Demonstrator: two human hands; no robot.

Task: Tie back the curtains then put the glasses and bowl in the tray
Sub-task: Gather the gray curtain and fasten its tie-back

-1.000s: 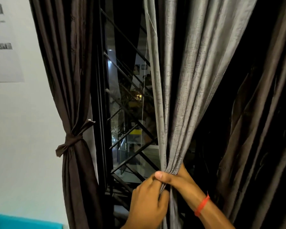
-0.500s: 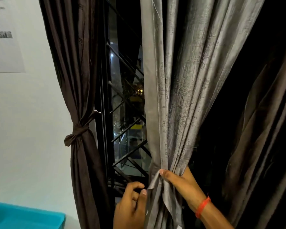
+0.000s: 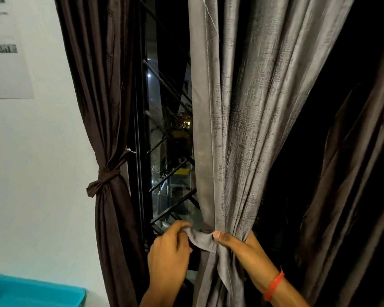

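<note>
We see the gathered grey textured curtain (image 3: 242,134) held at its narrowest point by both hands. Our right hand (image 3: 237,244) wraps around the bunched folds, thumb across the front, an orange band (image 3: 274,285) on its wrist. Our left hand (image 3: 167,251) pinches the end of a grey fabric tie strip (image 3: 200,239) that runs across to the right thumb. To the left, the dark brown curtain (image 3: 106,129) hangs knotted with its own tie (image 3: 102,176), beside the black window grille (image 3: 164,151). A turquoise plastic tray (image 3: 31,291) shows at the lower left corner.
</note>
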